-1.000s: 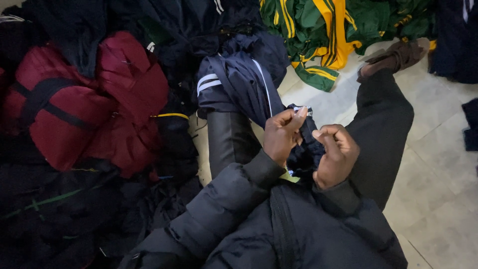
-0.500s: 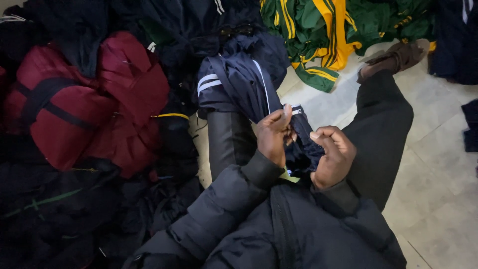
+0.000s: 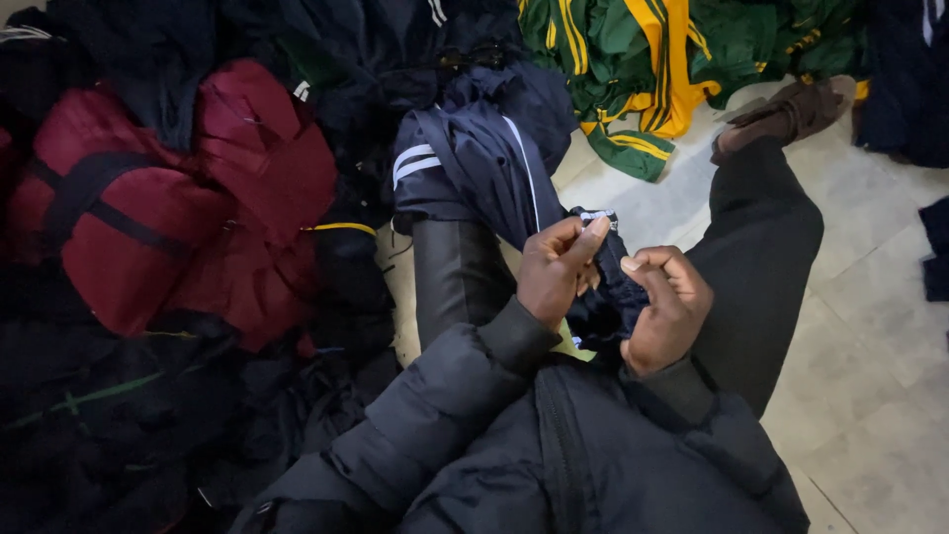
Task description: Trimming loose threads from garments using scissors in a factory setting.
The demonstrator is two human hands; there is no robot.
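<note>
Navy garment (image 3: 494,173) with white stripes runs lengthwise from both hands over the person's outstretched leg, its near end pinched between left hand (image 3: 559,272) and right hand (image 3: 664,311), each grip pressed on cloth.

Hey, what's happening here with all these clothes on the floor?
A person sits on the tiled floor, legs stretched out. Both the left hand and right hand pinch the edge of a navy garment with white stripes lying over the lap. Maroon bags sit to the left, green and yellow clothes ahead.
</note>
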